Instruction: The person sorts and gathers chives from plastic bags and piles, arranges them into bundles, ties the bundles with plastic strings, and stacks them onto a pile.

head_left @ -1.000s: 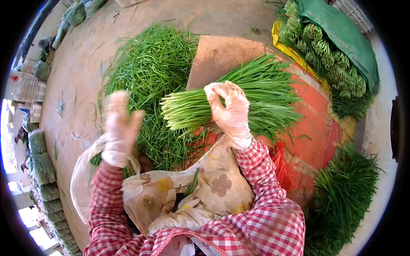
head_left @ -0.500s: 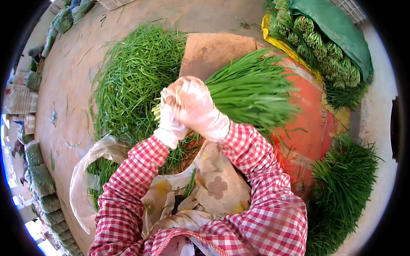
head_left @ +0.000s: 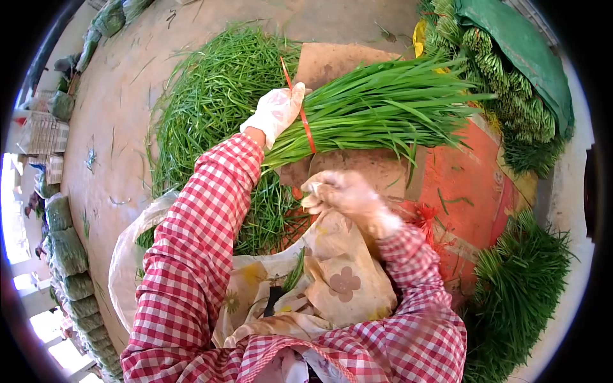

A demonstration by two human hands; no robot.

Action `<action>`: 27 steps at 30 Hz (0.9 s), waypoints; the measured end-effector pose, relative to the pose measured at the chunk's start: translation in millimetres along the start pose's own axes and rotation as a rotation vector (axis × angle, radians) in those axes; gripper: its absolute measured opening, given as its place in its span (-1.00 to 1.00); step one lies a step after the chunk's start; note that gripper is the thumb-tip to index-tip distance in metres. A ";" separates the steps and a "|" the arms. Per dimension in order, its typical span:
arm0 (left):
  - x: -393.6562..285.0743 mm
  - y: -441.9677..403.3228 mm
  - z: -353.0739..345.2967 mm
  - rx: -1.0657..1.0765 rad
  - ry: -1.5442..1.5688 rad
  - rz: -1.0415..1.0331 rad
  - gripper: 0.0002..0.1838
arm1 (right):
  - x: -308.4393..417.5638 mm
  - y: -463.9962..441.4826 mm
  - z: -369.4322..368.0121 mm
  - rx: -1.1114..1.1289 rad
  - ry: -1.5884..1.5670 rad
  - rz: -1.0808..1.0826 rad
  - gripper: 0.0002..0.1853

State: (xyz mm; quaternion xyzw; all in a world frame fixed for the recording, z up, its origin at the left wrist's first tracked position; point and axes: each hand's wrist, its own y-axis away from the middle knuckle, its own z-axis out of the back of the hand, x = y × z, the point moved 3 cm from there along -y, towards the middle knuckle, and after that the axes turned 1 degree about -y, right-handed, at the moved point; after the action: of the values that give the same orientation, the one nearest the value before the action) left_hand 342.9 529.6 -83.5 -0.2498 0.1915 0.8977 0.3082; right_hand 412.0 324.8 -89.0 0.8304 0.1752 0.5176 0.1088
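Note:
A bunch of long green leaves (head_left: pixel 383 105), looking like garlic chives, lies across the cardboard with its stem ends to the left. Around its stem part runs a thin red tie (head_left: pixel 308 131), whose loose end sticks up past my left hand (head_left: pixel 280 113). That hand, in a whitish glove, is closed at the bunch's upper edge, thumb and fingers pinching the tie. Lower down, apart from the bunch, my gloved right hand (head_left: pixel 348 198) is blurred, its fingers curled together above the flowered apron (head_left: pixel 345 281). What those fingers hold, if anything, is hidden.
Loose green leaves (head_left: pixel 211 96) form a heap at the left. A cardboard piece (head_left: pixel 338 60) and orange-red sheeting (head_left: pixel 460 172) lie beneath the bunch. More bunches stand under a green cover (head_left: pixel 523 45) and at lower right (head_left: pixel 523 287). Red strands (head_left: pixel 426 220) lie near my right forearm.
Both hands gripped the bunch together in the air; now it lies on the cardboard with a red tie round it. My right hand has come away, down toward the apron.

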 end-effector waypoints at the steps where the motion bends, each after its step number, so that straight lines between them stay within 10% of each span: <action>1: 0.9 -0.6 -0.9 -0.005 0.000 -0.003 -0.35 | -7.8 -10.0 -1.2 0.001 0.004 0.003 -0.62; 8: -3.8 23.4 -12.1 -0.151 -0.045 -0.031 -0.39 | -25.3 -54.5 0.0 -0.053 -0.286 -0.115 -0.44; 13: -24.5 70.2 12.6 0.072 0.494 0.161 -0.39 | -33.2 -51.8 1.3 -0.201 -0.017 0.230 -0.56; 16: -27.6 81.4 15.4 0.203 1.005 0.101 -0.38 | -11.4 -32.7 -6.2 -0.238 0.030 0.503 -0.60; 19: -67.7 93.4 39.7 0.083 1.327 -0.110 -0.41 | 13.4 -22.2 -4.8 -0.038 0.030 0.237 -0.66; 26: -101.1 75.1 74.3 -0.225 1.258 -0.636 -0.50 | 94.0 18.7 -4.1 0.180 -0.287 0.226 -0.70; 27: -88.8 67.5 61.0 -0.212 1.330 -0.417 -0.54 | 95.4 19.4 -2.1 0.180 -0.293 0.240 -0.70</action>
State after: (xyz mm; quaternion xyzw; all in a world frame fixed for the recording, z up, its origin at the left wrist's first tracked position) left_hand 339.8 469.7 28.5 -0.8057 0.1988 0.4909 0.2652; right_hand 451.9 345.6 -2.7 0.9181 0.1027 0.3827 -0.0040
